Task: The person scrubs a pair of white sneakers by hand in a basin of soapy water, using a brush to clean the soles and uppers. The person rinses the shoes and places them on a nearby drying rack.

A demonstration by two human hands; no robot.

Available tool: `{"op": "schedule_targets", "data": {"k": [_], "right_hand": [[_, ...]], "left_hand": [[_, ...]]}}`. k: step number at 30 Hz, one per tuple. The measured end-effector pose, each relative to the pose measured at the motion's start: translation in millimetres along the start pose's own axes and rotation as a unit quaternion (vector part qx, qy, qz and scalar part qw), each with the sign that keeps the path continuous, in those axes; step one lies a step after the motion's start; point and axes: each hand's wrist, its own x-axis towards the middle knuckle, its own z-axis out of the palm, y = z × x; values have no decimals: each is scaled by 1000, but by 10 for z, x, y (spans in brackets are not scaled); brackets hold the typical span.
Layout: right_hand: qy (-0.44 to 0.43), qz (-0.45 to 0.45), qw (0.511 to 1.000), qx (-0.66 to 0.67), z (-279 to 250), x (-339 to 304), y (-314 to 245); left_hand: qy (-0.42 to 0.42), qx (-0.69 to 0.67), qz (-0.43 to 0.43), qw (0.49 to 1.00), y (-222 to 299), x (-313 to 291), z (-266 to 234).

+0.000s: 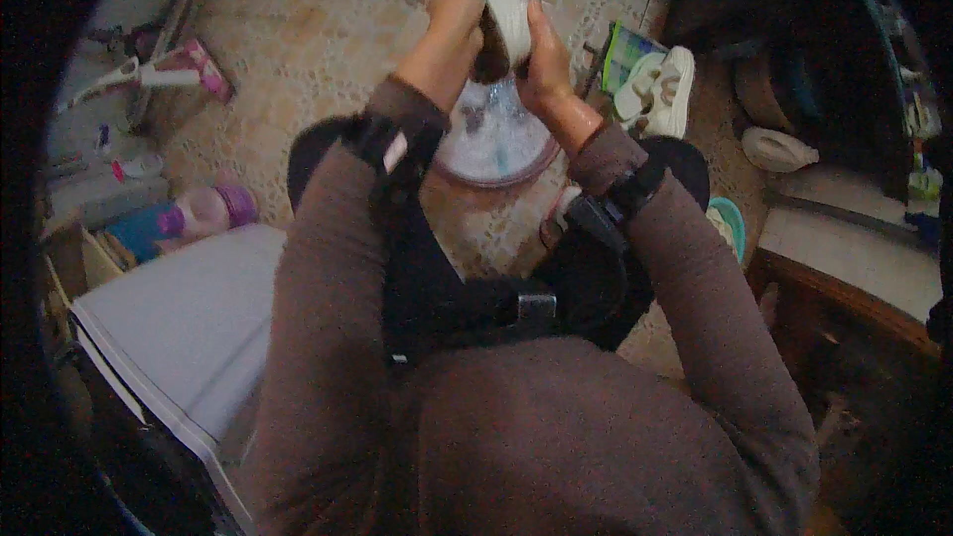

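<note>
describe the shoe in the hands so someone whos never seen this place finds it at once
Find the round basin on the floor between the person's knees. Above it in the picture, at the top edge, the left hand and right hand hold a white shoe. Unlike the pale footwear to its right, this one is held up between two hands.

Dim light falls on a pebble-patterned beige floor (347, 60) and pale flat-topped furniture (189, 288).

White-soled shoe (512, 20) cropped by top edge. Basin (496, 182) partly hidden behind right hand (546, 65). Purple-ended bottle (205, 208) blurred.
</note>
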Motion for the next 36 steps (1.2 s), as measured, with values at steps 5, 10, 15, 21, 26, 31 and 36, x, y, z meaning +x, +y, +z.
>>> {"op": "schedule_targets", "data": {"k": [5, 10, 15, 21, 26, 31, 36], "right_hand": [[-15, 125, 992, 5, -19, 219, -454], [12, 49, 992, 112, 153, 312, -602], [89, 37, 991, 94, 252, 297, -496], [94, -16, 990, 106, 233, 420, -335], [123, 49, 981, 140, 144, 450, -270], [140, 253, 945, 154, -91, 313, -290], [37, 179, 939, 290, -103, 378, -293]], "left_hand": [[34, 392, 194, 899, 168, -241, -60], [-31, 458, 291, 839, 151, -455, -42], [-65, 434, 267, 858, 175, -619, -26], [-77, 425, 304, 849, 188, -586, 3], [-84, 451, 277, 844, 302, -504, -17], [-96, 464, 241, 847, 683, -476, -92], [-167, 472, 318, 805, 821, -562, -101]]}}
